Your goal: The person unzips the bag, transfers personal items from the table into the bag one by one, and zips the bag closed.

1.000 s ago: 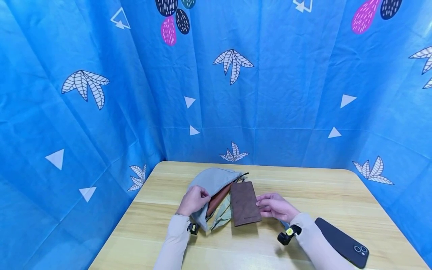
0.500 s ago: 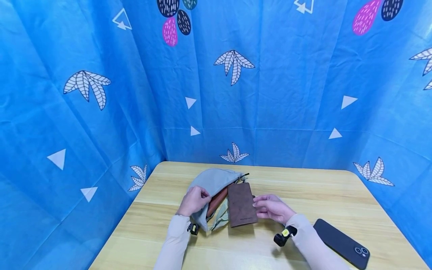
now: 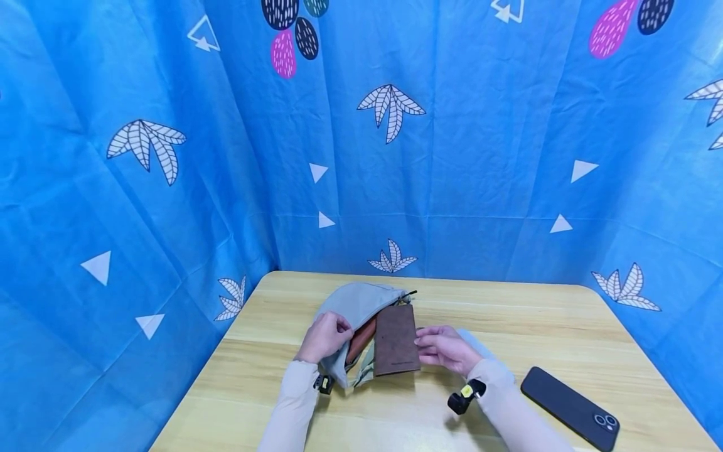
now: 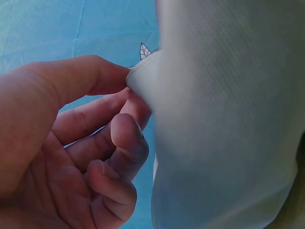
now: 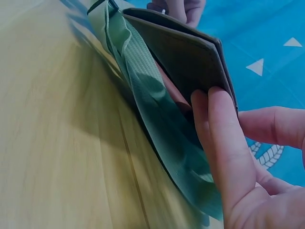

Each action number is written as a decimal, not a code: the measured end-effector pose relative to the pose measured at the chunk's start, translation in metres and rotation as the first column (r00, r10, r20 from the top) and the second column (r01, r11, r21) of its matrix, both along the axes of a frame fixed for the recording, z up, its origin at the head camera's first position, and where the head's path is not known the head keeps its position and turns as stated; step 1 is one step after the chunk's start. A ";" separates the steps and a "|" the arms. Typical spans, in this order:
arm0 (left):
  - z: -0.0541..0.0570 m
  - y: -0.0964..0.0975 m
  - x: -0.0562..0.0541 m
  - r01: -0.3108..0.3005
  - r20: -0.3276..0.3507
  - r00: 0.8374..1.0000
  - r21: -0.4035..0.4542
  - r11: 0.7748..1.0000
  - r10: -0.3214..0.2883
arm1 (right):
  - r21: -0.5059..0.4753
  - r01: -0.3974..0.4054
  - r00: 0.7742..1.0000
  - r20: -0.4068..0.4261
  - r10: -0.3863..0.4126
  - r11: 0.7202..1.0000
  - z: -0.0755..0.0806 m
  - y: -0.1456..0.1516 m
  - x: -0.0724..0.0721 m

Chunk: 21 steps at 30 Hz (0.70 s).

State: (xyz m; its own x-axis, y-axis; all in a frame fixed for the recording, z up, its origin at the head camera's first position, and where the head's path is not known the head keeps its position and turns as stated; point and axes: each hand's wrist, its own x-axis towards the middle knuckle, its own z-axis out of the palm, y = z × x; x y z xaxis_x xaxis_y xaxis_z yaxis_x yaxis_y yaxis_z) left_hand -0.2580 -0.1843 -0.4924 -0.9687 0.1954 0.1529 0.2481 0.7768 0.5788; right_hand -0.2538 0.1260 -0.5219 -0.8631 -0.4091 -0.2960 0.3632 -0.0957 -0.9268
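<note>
A grey waist bag (image 3: 357, 301) lies on the table with its mouth open, and a reddish-brown item (image 3: 361, 339) shows inside. My left hand (image 3: 326, 338) pinches the edge of the bag's fabric (image 4: 224, 105) between thumb and fingers. A dark brown wallet (image 3: 397, 342) is held by its right side in my right hand (image 3: 449, 350), thumb on one face and fingers on the other. The wallet stands in front of the bag's opening and covers part of it. Beside it, in the right wrist view, runs the bag's green strap (image 5: 147, 90).
A black phone (image 3: 570, 408) lies at the right of the wooden table (image 3: 508, 314), close to the right forearm. Blue patterned curtains (image 3: 486, 157) enclose the table at the back and sides. A pale blue strip (image 3: 480, 348) shows behind the right wrist.
My right hand has moved left with the wallet, which now hides more of the bag's opening and strap. The left hand keeps its place on the bag's edge.
</note>
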 end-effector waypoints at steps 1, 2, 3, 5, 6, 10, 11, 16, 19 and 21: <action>0.000 0.000 0.000 0.001 0.002 1.000 0.001 1.000 -0.001 | 0.003 0.010 1.000 0.003 -0.010 1.000 -0.001 -0.002 0.000; 0.000 0.000 0.001 -0.002 0.006 1.000 0.003 1.000 0.002 | 0.006 0.017 1.000 0.005 -0.017 1.000 -0.002 -0.005 0.000; -0.001 0.000 0.001 -0.001 0.005 1.000 0.001 1.000 0.001 | 0.008 0.023 1.000 0.009 -0.023 1.000 -0.002 -0.007 0.000; -0.001 0.000 0.001 0.006 -0.002 1.000 -0.005 1.000 -0.006 | 0.007 0.034 0.999 0.013 -0.034 0.999 -0.003 -0.011 0.000; -0.001 0.000 0.001 0.007 -0.004 1.000 -0.006 1.000 -0.007 | 0.006 0.038 0.999 0.015 -0.038 0.999 -0.003 -0.013 0.000; -0.002 0.000 0.000 0.006 -0.007 1.000 -0.013 1.000 -0.006 | -0.002 0.058 0.998 0.015 -0.058 0.998 -0.003 -0.020 0.000; -0.001 0.000 0.000 0.003 -0.003 1.000 -0.012 1.000 -0.003 | -0.005 0.064 0.998 0.013 -0.064 0.998 -0.003 -0.021 0.000; -0.001 0.001 0.000 0.005 -0.004 1.000 -0.011 1.000 -0.005 | -0.008 0.096 0.995 0.008 -0.096 0.995 -0.003 -0.030 -0.001; -0.001 0.001 0.000 0.011 -0.011 1.000 -0.010 1.000 -0.011 | -0.011 0.111 0.994 0.008 -0.111 0.994 -0.004 -0.036 -0.001; -0.001 0.001 0.000 0.014 -0.014 1.000 -0.008 1.000 -0.014 | -0.014 0.116 0.993 0.007 -0.116 0.993 -0.004 -0.039 -0.002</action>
State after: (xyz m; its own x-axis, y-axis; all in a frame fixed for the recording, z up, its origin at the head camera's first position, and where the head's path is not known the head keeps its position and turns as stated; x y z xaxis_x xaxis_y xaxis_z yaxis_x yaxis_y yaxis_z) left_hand -0.2578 -0.1829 -0.4929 -0.9637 0.2098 0.1652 0.2669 0.7777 0.5692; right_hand -0.2553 0.0866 -0.5258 -0.9031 -0.3109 -0.2964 0.3548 -0.1510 -0.9227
